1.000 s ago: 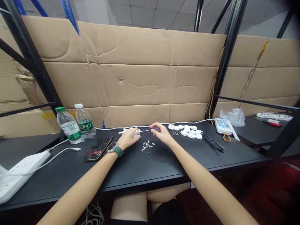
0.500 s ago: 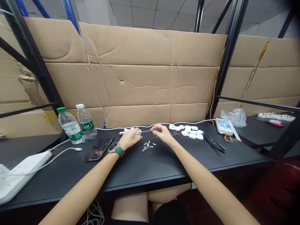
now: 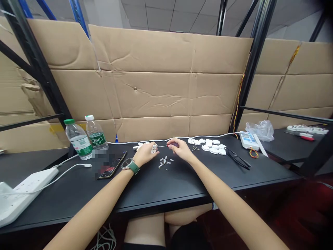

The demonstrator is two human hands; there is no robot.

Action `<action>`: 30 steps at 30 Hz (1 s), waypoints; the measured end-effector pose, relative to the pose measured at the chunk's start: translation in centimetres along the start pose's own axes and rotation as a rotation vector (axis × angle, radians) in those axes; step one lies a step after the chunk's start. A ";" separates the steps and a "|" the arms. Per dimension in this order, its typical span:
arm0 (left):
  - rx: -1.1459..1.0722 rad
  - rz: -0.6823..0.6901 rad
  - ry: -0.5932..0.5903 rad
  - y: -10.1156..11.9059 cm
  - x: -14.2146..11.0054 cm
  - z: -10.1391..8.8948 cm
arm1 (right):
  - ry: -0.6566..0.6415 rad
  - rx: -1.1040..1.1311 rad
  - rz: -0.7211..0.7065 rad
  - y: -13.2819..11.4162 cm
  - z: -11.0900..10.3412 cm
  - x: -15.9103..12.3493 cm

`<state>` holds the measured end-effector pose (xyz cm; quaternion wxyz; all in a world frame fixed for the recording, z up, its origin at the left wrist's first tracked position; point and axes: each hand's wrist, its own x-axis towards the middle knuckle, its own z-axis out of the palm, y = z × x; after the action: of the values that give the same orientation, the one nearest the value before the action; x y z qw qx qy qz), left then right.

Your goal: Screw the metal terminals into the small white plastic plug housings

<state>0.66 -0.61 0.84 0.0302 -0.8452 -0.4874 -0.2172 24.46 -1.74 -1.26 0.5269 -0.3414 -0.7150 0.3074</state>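
Both hands pinched shut: plug in your left, screwdriver in your right.

Your left hand [image 3: 146, 155] is closed around a small white plug [image 3: 154, 149], held just above the black table [image 3: 161, 184] near its far edge. Your right hand [image 3: 180, 150] grips a thin screwdriver [image 3: 166, 146] by its dark handle; the shaft runs left-right, tip pointing left and meeting the plug, so the plug sits straight left of that grip. Just near of both hands lies a scatter of small white parts [image 3: 164, 161]. Right of your right hand there's a few screws [image 3: 194, 148], then a bunch of white plug shells [image 3: 211, 146] and black pliers [image 3: 237, 159]. On the left, a phone [image 3: 112, 165] and two water bottles [image 3: 85, 137]. Nothing sits between the tip and the plug.
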 end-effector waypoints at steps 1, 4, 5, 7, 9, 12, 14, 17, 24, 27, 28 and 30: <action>-0.010 -0.006 0.002 0.0 0.0 -0.1 | 0.011 0.004 0.003 -0.1 0.0 0.0; -0.034 -0.026 0.010 0.1 0.0 -0.3 | 0.059 0.020 0.009 -0.3 -0.2 0.1; -0.038 -0.031 0.011 0.2 0.0 -0.3 | 0.076 0.021 0.008 -0.4 -0.3 0.1; -0.038 -0.031 0.010 0.2 -0.1 -0.5 | 0.103 0.017 0.000 -0.4 -0.4 0.1; -0.029 -0.032 0.009 0.3 -0.1 -0.5 | 0.120 0.015 -0.012 -0.5 -0.5 0.1; -0.013 -0.029 0.009 0.3 -0.1 -0.5 | 0.136 0.020 -0.013 -0.7 -0.5 0.1; -0.021 -0.028 0.010 0.3 0.0 -0.4 | 0.135 0.023 -0.005 -0.7 -0.5 0.1; -0.055 -0.028 0.023 0.1 0.1 -0.3 | 0.124 0.031 -0.012 -0.7 -0.4 0.1; -0.074 -0.033 0.038 0.0 0.1 0.0 | 0.120 0.044 -0.033 -0.5 -0.2 0.1; -0.082 -0.050 0.042 0.1 0.1 -0.1 | 0.129 0.051 -0.028 -0.5 -0.3 0.1; -0.086 -0.052 0.043 0.1 0.1 -0.1 | 0.130 0.052 -0.029 -0.6 -0.3 0.1; -0.092 -0.050 0.046 0.0 0.1 -0.1 | 0.129 0.055 -0.035 -0.6 -0.3 0.1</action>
<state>0.70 -0.58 0.98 -0.0030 -0.8280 -0.4972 -0.2592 24.64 -2.01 -0.68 0.5865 -0.3332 -0.6767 0.2950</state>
